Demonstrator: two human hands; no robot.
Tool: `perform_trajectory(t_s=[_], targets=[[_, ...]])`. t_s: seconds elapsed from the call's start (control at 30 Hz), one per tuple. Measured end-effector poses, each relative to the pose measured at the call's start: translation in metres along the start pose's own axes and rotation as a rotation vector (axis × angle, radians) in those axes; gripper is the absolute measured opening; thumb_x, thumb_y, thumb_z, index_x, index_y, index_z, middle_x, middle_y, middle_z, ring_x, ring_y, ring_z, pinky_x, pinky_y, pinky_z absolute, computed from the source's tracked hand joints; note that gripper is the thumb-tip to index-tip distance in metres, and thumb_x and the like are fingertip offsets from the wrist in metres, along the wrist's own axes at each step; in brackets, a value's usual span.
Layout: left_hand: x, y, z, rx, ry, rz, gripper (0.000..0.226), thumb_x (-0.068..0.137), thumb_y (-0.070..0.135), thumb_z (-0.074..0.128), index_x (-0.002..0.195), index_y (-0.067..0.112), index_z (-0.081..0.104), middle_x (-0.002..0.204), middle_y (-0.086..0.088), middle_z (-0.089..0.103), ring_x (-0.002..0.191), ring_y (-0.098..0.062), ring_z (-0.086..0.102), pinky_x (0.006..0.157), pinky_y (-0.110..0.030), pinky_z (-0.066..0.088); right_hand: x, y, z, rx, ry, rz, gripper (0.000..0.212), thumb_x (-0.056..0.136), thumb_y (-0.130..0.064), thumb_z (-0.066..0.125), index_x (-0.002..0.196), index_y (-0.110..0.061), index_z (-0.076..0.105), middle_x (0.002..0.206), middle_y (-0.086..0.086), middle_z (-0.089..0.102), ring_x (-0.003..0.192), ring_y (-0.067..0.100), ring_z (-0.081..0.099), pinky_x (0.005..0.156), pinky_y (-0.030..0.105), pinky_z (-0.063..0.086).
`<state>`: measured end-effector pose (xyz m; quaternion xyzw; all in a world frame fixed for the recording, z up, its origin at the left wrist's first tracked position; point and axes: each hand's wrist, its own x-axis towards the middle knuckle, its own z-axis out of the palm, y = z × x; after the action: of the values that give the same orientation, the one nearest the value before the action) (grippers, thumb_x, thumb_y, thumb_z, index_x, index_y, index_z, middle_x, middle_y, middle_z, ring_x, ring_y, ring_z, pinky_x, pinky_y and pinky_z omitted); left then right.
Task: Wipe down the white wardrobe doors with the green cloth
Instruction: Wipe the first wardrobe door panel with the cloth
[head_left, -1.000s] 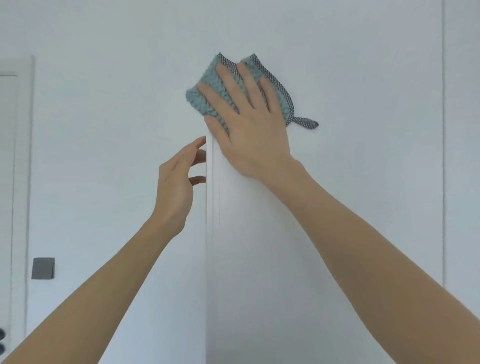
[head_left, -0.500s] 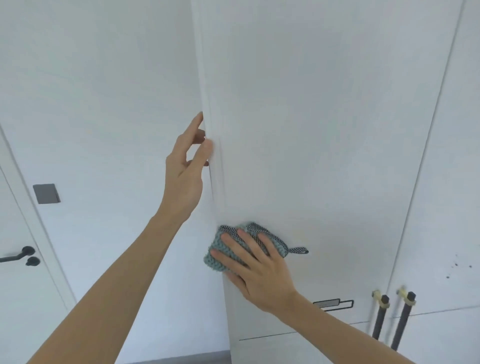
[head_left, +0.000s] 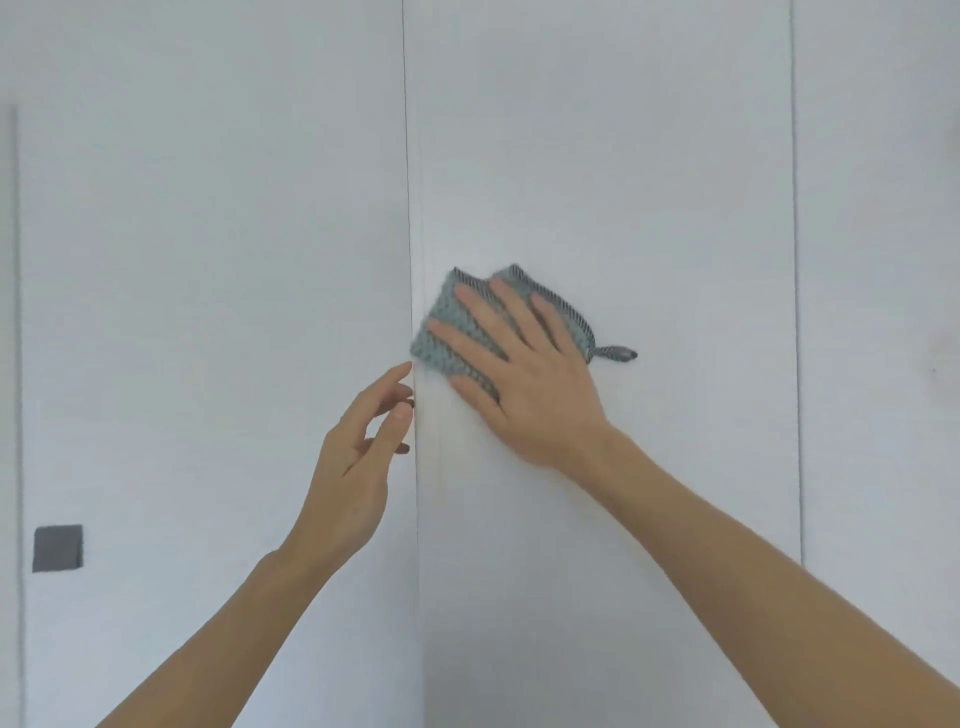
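Green knitted cloth (head_left: 452, 332) pressed by spread right hand (head_left: 524, 384) beside white wardrobe door's (head_left: 623, 182) left edge, which left hand's (head_left: 358, 467) loosely spread fingertips touch.

Green cloth (head_left: 451, 332): knitted, nubbly, striped woven trim. Wardrobe door (head_left: 649, 182): smooth matt white.
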<state>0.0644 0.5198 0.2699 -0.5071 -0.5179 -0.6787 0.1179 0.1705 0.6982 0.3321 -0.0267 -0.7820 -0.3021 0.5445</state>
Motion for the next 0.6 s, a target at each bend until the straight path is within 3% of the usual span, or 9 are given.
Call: perform_trajectory(t_s=[0.13, 0.23, 0.33, 0.47, 0.53, 0.6], targets=[[0.061, 0.039, 0.007, 0.037, 0.063, 0.069, 0.034, 0.109, 0.029, 0.057, 0.143, 0.035, 0.059, 0.124, 0.007, 0.064, 0.119, -0.008, 0.06, 0.102, -0.048, 0.054, 0.134, 0.064, -0.032, -0.017, 0.025, 0.12, 0.054, 0.108, -0.054, 0.021, 0.161, -0.045, 0.018, 0.171, -0.011, 0.008, 0.159, 0.019, 0.003, 0.128, 0.044, 0.002], [0.101, 0.064, 0.011, 0.069, 0.109, 0.08, 0.041, 0.107, 0.031, 0.059, 0.147, 0.034, 0.055, 0.125, 0.013, 0.06, 0.115, 0.001, 0.058, 0.109, -0.047, 0.049, 0.2, 0.086, -0.05, 0.044, 0.013, 0.251, 0.055, 0.107, -0.055, 0.02, 0.161, -0.046, 0.011, 0.172, -0.012, 0.0, 0.158, 0.017, -0.004, 0.127, 0.042, -0.004], [0.133, 0.086, 0.013, 0.107, 0.14, 0.1, 0.046, 0.107, 0.033, 0.058, 0.152, 0.03, 0.05, 0.126, 0.017, 0.056, 0.114, 0.004, 0.056, 0.106, -0.039, 0.049, 0.242, 0.093, -0.063, 0.091, 0.004, 0.332, 0.056, 0.107, -0.055, 0.019, 0.161, -0.044, 0.008, 0.172, -0.01, -0.004, 0.158, 0.017, -0.008, 0.127, 0.043, -0.007], [0.158, 0.101, 0.015, 0.199, 0.173, 0.145, 0.046, 0.108, 0.033, 0.055, 0.152, 0.027, 0.049, 0.124, 0.021, 0.053, 0.11, 0.006, 0.054, 0.101, -0.032, 0.046, 0.266, 0.108, -0.077, 0.093, -0.025, 0.295, 0.056, 0.107, -0.056, 0.019, 0.161, -0.045, 0.008, 0.172, -0.011, -0.004, 0.158, 0.017, -0.008, 0.127, 0.042, -0.007], [0.164, 0.104, 0.016, 0.214, 0.161, 0.179, 0.031, 0.108, 0.031, 0.054, 0.137, 0.04, 0.06, 0.122, 0.021, 0.055, 0.107, 0.006, 0.055, 0.101, -0.034, 0.047, 0.264, 0.125, -0.083, 0.091, -0.029, 0.261, 0.056, 0.107, -0.057, 0.019, 0.161, -0.046, 0.008, 0.171, -0.013, -0.004, 0.158, 0.015, -0.008, 0.127, 0.041, -0.006], [0.163, 0.104, 0.019, 0.229, 0.127, 0.206, 0.029, 0.108, 0.027, 0.053, 0.111, 0.053, 0.065, 0.118, 0.018, 0.058, 0.101, 0.009, 0.055, 0.092, -0.026, 0.045, 0.249, 0.155, -0.086, 0.075, -0.007, 0.291, 0.057, 0.106, -0.058, 0.019, 0.161, -0.046, 0.008, 0.171, -0.013, -0.004, 0.158, 0.014, -0.007, 0.127, 0.04, -0.006]])
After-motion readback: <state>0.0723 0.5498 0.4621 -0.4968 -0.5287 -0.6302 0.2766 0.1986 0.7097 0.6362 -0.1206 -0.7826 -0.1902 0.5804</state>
